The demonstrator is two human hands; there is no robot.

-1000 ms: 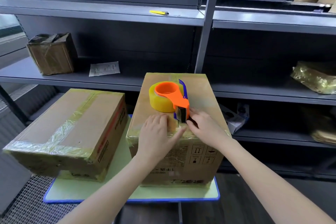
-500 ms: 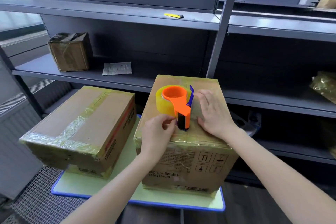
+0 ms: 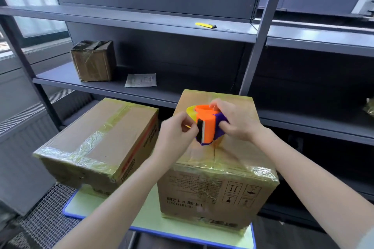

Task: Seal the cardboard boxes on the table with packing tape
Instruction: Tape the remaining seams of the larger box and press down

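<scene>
Right grip (image 3: pixel 236 121) is wrapped round the orange-and-purple tape dispenser (image 3: pixel 208 125), fingers curled over its top and side. It is held just above the lid of the right cardboard box (image 3: pixel 202 188). Left grip (image 3: pixel 174 137) has curled fingers pinching at the dispenser's black front end (motion blur, can't tell if a tape end is caught). The yellowish tape roll (image 3: pixel 191 112) sits on the dispenser's far side. The left cardboard box (image 3: pixel 97 143) lies beside it, taped across its top. Both boxes are on the pale green tabletop (image 3: pixel 97 206). On the shelf behind are a small wrapped box (image 3: pixel 94 60), a paper slip (image 3: pixel 140 80) and a yellow cutter (image 3: pixel 205 25).
</scene>
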